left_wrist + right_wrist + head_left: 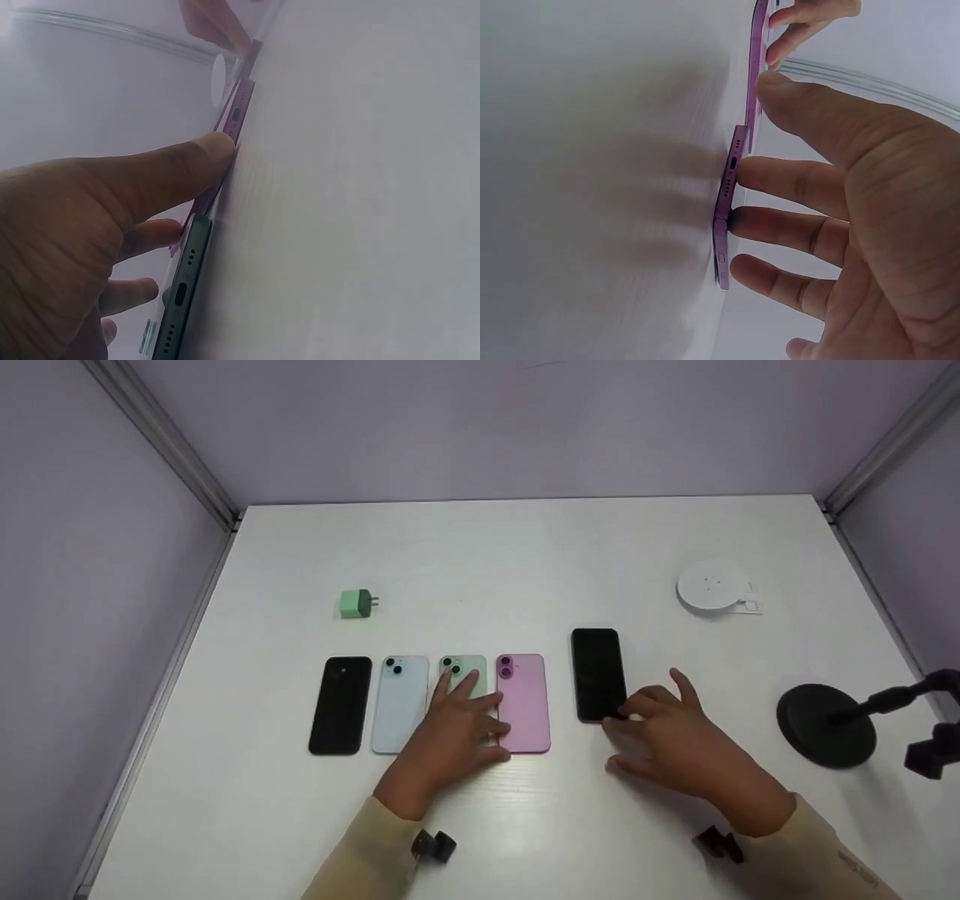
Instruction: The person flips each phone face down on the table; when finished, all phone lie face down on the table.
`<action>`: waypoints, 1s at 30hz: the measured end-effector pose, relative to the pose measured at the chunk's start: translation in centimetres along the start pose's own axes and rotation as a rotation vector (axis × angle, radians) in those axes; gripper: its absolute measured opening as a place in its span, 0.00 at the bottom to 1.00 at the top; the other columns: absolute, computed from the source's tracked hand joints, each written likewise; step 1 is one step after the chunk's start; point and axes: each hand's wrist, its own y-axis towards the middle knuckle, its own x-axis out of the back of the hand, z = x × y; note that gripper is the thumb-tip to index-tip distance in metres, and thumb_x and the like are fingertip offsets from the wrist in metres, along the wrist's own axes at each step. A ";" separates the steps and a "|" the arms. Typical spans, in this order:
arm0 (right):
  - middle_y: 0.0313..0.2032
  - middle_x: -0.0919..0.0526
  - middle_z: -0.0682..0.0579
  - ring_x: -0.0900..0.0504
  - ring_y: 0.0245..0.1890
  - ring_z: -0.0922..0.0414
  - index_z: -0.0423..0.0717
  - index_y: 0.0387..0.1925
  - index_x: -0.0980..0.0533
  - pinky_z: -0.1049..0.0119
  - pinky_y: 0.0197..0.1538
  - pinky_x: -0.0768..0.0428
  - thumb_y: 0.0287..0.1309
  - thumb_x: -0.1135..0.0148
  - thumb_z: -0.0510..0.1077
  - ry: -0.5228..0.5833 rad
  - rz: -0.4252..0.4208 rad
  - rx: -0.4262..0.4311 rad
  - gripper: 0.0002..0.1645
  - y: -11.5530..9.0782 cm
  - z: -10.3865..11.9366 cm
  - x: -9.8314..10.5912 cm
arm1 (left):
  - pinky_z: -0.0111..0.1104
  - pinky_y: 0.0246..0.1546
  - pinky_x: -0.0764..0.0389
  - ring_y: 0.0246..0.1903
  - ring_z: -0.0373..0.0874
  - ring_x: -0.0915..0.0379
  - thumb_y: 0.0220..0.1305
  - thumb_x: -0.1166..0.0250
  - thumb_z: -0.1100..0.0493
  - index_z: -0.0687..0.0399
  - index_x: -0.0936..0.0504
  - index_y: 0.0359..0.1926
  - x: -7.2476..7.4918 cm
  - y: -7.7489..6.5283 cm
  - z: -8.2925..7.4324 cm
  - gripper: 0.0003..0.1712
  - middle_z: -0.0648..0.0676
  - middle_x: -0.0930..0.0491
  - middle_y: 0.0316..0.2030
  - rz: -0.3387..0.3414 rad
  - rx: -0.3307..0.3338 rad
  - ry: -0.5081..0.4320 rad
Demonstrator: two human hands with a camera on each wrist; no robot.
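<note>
My left hand [450,735] lies over a pale green phone [474,665], its fingertips at the left edge of a pink phone [532,705]. Its thumb touches the pink phone's bottom edge in the left wrist view. Both phones lie with their camera backs up. To the right is a phone with its dark screen up [598,671]; the right wrist view shows its purple frame [730,176]. My right hand [675,742] touches the lower right corner of that phone with extended fingertips, while the thumb stands apart from it.
Left of the green phone lie a light blue phone [401,705] and a black phone [340,709]. Behind them sits a green charger plug [355,604]. A round white disc [709,587] is at the back right, and a black stand base [817,735] is at the right.
</note>
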 end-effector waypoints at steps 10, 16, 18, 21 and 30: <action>0.54 0.13 0.51 0.20 0.63 0.44 0.54 0.59 0.10 0.21 0.76 0.49 0.59 0.18 0.59 0.021 -0.016 0.027 0.28 -0.6 0.1 0.1 | 0.65 0.86 0.57 0.82 0.63 0.39 0.67 0.24 0.37 0.39 0.06 0.55 -0.1 1.0 -2.7 0.21 0.51 0.14 0.67 -0.035 0.006 0.118; 0.54 0.13 0.52 0.20 0.63 0.44 0.54 0.59 0.10 0.21 0.77 0.49 0.58 0.17 0.58 0.041 -0.005 0.016 0.29 -0.7 0.0 0.0 | 0.61 0.87 0.55 0.82 0.58 0.38 0.74 0.31 0.36 0.30 0.12 0.67 -1.9 3.9 -6.5 0.24 0.49 0.16 0.69 -0.017 -0.042 0.212; 0.55 0.13 0.52 0.21 0.64 0.44 0.55 0.60 0.10 0.21 0.77 0.50 0.58 0.17 0.58 0.054 0.006 0.006 0.29 -0.8 0.0 -0.1 | 0.61 0.87 0.56 0.83 0.58 0.40 0.75 0.32 0.35 0.29 0.16 0.71 -2.7 4.9 -7.4 0.27 0.50 0.16 0.70 0.004 -0.034 0.217; 0.57 0.13 0.52 0.21 0.65 0.44 0.55 0.61 0.11 0.21 0.77 0.51 0.58 0.17 0.58 0.064 0.017 -0.004 0.30 -0.8 0.0 -0.3 | 0.61 0.87 0.56 0.84 0.60 0.43 0.73 0.31 0.34 0.28 0.18 0.73 -3.7 6.1 -8.2 0.31 0.53 0.18 0.72 0.030 -0.003 0.211; 0.56 0.14 0.51 0.21 0.65 0.43 0.54 0.61 0.11 0.20 0.76 0.49 0.59 0.18 0.56 0.068 0.001 0.009 0.29 -1.1 -0.2 -0.1 | 0.62 0.86 0.55 0.85 0.60 0.46 0.74 0.31 0.36 0.30 0.14 0.68 -4.5 7.5 -8.2 0.25 0.51 0.21 0.74 0.037 0.002 0.192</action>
